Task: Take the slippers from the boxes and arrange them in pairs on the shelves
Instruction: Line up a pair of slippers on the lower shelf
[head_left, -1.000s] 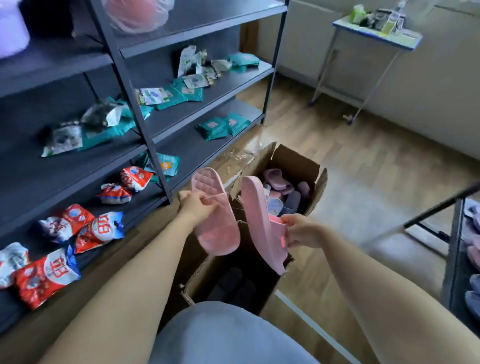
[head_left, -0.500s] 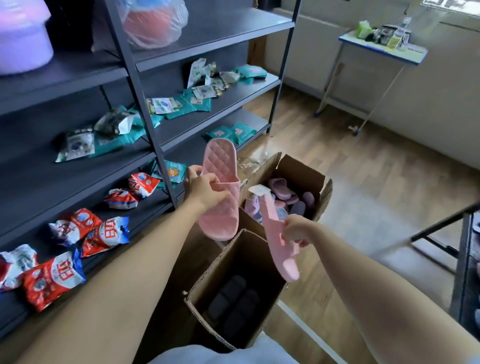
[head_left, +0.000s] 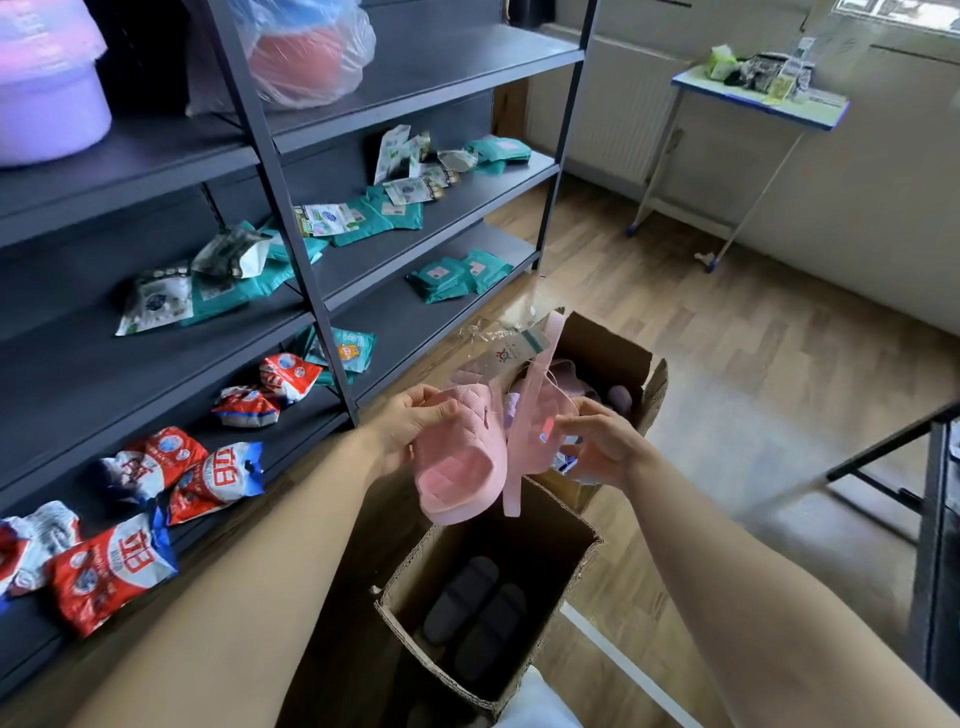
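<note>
I hold two pink slippers above the boxes. My left hand (head_left: 415, 423) grips the quilted pink slipper (head_left: 460, 467) by its strap, opening toward me. My right hand (head_left: 597, 441) pinches the second pink slipper (head_left: 535, 415), seen edge-on, with a paper tag and clear wrap at its top. The two slippers are close together, side by side. Below them the near cardboard box (head_left: 576, 566) holds a pair of dark slippers (head_left: 475, 616). The far box (head_left: 618, 348) holds several purple and pink slippers, partly hidden behind my hands.
A dark metal shelf unit (head_left: 283, 208) stands at left, with red snack bags (head_left: 114, 561), teal packets (head_left: 452, 275) and a bagged red item on it. A small blue-edged table (head_left: 758, 98) stands at the back right. Another dark rack (head_left: 935, 519) is at the right edge. The floor is wood.
Both hands brought the two pink slippers together and turned them; the left slipper now shows its opening, the right one stands edge-on. The view rose a little.
</note>
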